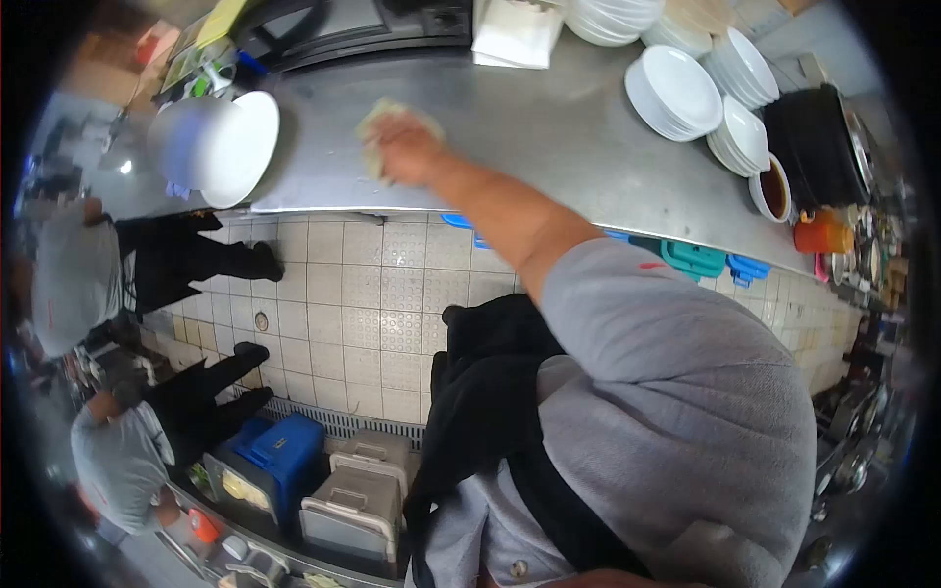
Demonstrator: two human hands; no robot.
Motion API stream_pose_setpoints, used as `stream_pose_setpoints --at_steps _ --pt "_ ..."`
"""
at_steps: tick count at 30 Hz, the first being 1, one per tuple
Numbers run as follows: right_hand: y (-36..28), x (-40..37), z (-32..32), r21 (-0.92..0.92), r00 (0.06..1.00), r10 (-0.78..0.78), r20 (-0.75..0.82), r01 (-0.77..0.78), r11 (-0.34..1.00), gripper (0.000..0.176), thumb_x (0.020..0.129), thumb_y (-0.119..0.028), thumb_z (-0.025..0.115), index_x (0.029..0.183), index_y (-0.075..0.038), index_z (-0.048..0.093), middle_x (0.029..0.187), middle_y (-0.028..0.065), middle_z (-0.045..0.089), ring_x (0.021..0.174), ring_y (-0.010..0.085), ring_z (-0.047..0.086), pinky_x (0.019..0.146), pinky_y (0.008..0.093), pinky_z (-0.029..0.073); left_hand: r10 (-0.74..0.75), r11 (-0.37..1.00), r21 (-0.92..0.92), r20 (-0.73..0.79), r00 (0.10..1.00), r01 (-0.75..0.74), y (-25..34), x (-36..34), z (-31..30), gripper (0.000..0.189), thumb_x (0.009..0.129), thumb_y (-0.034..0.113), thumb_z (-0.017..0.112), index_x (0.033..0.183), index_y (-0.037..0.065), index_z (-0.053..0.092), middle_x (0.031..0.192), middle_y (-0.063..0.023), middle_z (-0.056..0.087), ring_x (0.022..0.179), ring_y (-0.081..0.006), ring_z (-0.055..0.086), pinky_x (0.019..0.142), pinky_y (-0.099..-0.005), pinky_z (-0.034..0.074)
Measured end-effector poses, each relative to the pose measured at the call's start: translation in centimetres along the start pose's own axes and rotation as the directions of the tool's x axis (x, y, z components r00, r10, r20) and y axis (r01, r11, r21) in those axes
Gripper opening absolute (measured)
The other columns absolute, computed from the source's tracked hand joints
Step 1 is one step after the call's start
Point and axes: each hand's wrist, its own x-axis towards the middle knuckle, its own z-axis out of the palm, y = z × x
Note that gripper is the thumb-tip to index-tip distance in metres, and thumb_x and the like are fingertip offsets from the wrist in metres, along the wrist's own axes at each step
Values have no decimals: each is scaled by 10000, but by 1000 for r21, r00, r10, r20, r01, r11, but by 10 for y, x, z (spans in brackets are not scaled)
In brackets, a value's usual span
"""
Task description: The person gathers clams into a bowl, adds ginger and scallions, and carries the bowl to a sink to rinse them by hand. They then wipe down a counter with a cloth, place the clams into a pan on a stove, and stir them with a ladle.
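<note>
My right hand (407, 149) reaches out over the steel counter (529, 127), its fingers closed over a pale yellowish cloth (394, 108). The cloth is pressed against the counter top and shows around the knuckles, slightly blurred. To the left of the hand stands a large white plate (243, 147), tilted at the counter's end. My left hand is out of view.
Stacks of white bowls (676, 90) and a bowl of dark sauce (772, 186) stand at the right, beside a black pot (816, 142). White napkins (517, 34) lie at the back. Two people in grey shirts (83, 274) stand left; grey bins (353, 510) sit below.
</note>
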Motion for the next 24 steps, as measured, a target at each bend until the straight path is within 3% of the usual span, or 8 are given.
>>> stream_pose_setpoints --at_steps 7,8,9,10,13,17,23,24 --pt "-31 -115 -24 88 991 -130 15 129 988 461 799 -138 583 1255 -120 517 1433 70 356 1367 218 244 1134 417 133 611 730 414 -41 791 -543 94 58 -86 298 863 291 560 1084 91 556 1048 -116 605 878 -302 599 670 -392 494" --pt "-12 -137 -31 114 997 -78 -22 80 990 452 806 -134 562 1255 -116 514 1426 64 368 1367 211 247 1133 420 135 566 800 293 -81 820 -524 127 67 -100 301 865 292 558 1089 90 554 1056 -117 604 879 -301 600 671 -392 494" --pt "8 -161 -37 141 998 -24 -57 32 990 443 814 -130 541 1256 -112 512 1419 57 380 1366 204 249 1132 424 136 173 938 -272 -162 971 -213 183 66 -115 337 880 295 543 1138 79 526 1109 -123 588 880 -294 603 682 -389 493" --pt "33 -183 -40 135 992 40 -124 -23 991 438 819 -120 516 1258 -120 510 1408 61 393 1358 204 270 1127 425 151 -235 658 -735 6 972 164 229 65 -125 373 894 297 527 1188 68 498 1161 -129 572 881 -287 606 693 -385 493" --pt "112 -256 -72 -9 947 274 -167 -280 960 459 800 -137 549 1257 -131 510 1407 69 394 1351 211 283 1117 427 167 138 814 -557 -86 987 -163 259 93 -129 440 906 305 515 1257 49 442 1166 -131 571 867 -269 607 686 -378 484" --pt "198 -383 -119 -21 750 575 -327 -614 789 436 798 -169 586 1224 -109 519 1341 109 461 1305 253 361 1075 461 245 228 861 -474 40 973 -183 303 125 -113 446 906 292 512 1269 41 447 1162 -139 573 861 -265 609 684 -372 482" --pt "283 -560 -157 -72 420 804 -420 -899 432 500 766 -64 525 1263 -62 473 1292 126 498 1286 291 374 1031 487 295 208 938 -317 190 959 -141 343 145 -80 432 906 283 507 1259 37 461 1138 -139 587 857 -253 611 651 -362 484" --pt "294 -573 -155 -85 342 809 -479 -935 345 491 777 -83 521 1265 -65 474 1295 118 498 1282 290 379 1029 485 300 3 887 -453 192 981 87 379 112 -82 413 906 267 507 1254 47 474 1135 -126 592 835 -248 613 641 -374 489"
